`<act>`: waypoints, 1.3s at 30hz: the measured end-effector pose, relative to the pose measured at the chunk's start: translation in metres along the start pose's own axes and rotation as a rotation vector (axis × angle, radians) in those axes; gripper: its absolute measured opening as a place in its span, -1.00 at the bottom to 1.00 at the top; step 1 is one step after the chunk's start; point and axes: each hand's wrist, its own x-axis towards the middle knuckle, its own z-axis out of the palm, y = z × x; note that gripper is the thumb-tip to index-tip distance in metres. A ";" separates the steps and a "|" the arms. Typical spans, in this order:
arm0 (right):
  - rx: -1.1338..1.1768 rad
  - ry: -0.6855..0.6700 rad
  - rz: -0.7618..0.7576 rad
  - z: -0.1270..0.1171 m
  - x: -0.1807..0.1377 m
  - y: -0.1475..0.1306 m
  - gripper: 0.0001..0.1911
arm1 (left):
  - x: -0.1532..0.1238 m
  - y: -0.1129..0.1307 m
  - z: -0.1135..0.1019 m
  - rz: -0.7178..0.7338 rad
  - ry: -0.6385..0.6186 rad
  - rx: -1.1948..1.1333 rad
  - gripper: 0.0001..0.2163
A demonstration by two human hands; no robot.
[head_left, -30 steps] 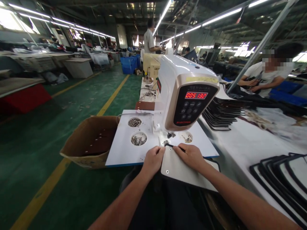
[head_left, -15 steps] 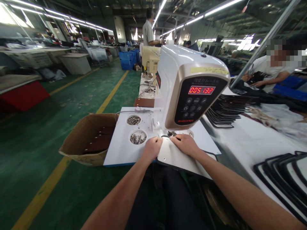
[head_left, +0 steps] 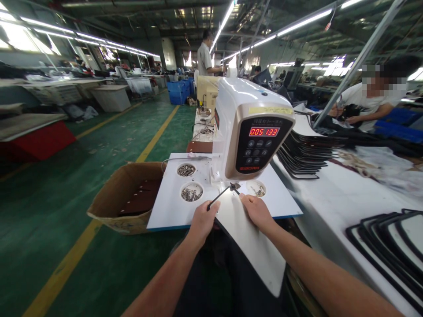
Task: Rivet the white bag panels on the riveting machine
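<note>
Both hands hold a white panel (head_left: 253, 240) with black edging, its far corner under the head of a white riveting machine (head_left: 254, 94). My left hand (head_left: 203, 218) is closed on the panel's left edge, thumb on the black trim. My right hand (head_left: 257, 212) pinches the edge on the other side, close to the small metal tooling (head_left: 234, 186). The panel slants down toward my lap, and its lower corner hangs off the worktop. The machine's red display (head_left: 263, 132) reads 005133. Small metal fasteners (head_left: 191, 193) lie in round wells left of the machine, and some (head_left: 260, 190) to its right.
A cardboard box (head_left: 124, 224) holding dark red pieces stands left of the white worktop (head_left: 165, 211). To the right, stacks of black-edged panels (head_left: 304, 156) lie on a long white table (head_left: 325, 220). A person (head_left: 373, 105) works behind it; another person (head_left: 205, 59) stands farther back.
The panel has turned, its near end swinging down toward my lap, and another edge now lies under the machine head. Both hands have shifted their grip. The display has gone from 005132 to 005133.
</note>
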 end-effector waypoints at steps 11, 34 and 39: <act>-0.039 -0.002 -0.327 -0.013 -0.038 -0.003 -0.66 | -0.018 0.014 0.013 0.313 -0.195 0.375 -0.69; -0.108 -0.026 -0.120 0.009 0.054 -0.006 -0.64 | 0.043 0.008 0.011 0.187 0.005 0.552 -0.58; -0.118 -0.026 -0.098 0.009 0.051 -0.006 -0.58 | 0.048 0.007 0.013 0.192 -0.040 0.497 -0.58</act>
